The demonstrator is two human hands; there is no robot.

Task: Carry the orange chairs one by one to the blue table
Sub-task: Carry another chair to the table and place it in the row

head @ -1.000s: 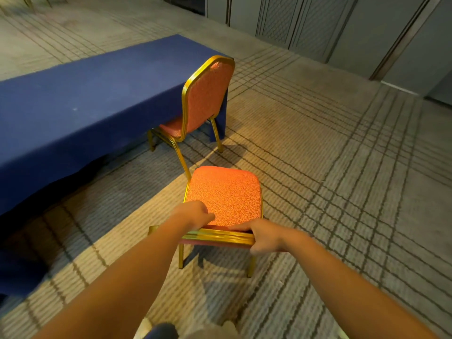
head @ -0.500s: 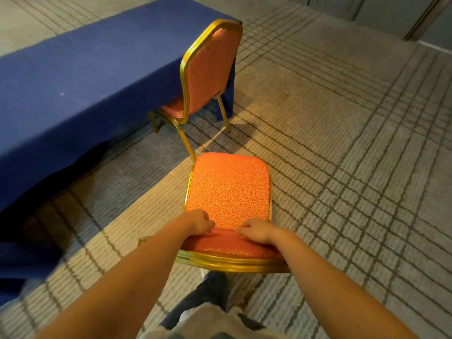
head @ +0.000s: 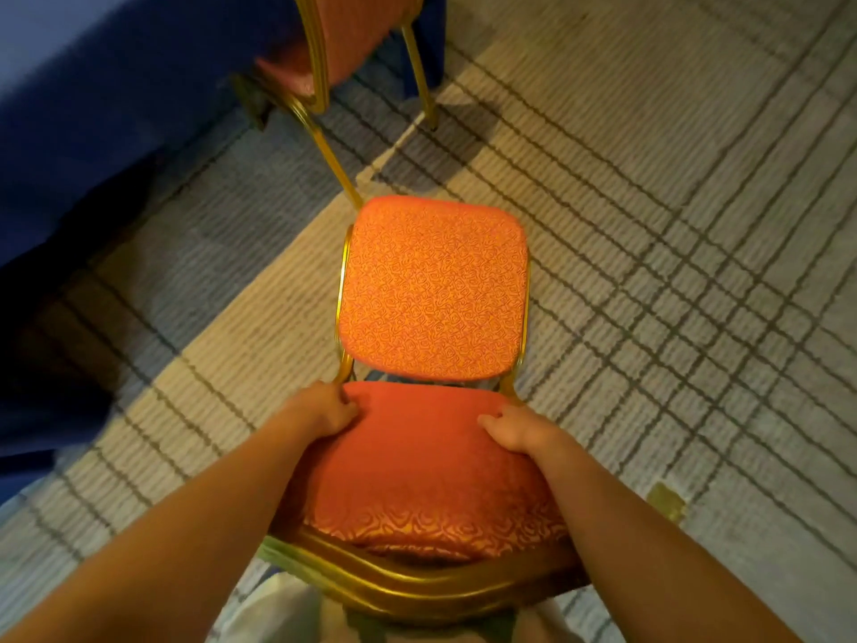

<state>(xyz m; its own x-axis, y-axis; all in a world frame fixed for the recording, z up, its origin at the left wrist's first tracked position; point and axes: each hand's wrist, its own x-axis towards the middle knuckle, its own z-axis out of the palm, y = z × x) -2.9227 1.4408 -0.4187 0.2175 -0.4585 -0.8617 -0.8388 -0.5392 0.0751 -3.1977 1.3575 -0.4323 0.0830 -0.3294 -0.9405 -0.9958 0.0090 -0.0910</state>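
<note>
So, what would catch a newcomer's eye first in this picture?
The orange chair in the centre, seen from above, with the left hand and right hand holding its padded back on each side. Beyond it, at the top, a second chair stands at the blue table on the left.

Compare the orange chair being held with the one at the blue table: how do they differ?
The held chair is gripped at its backrest by the left hand and right hand; the far chair is untouched. The held chair is out over the carpet; the far chair sits against the blue table. Both have orange upholstery and gold frames.
</note>
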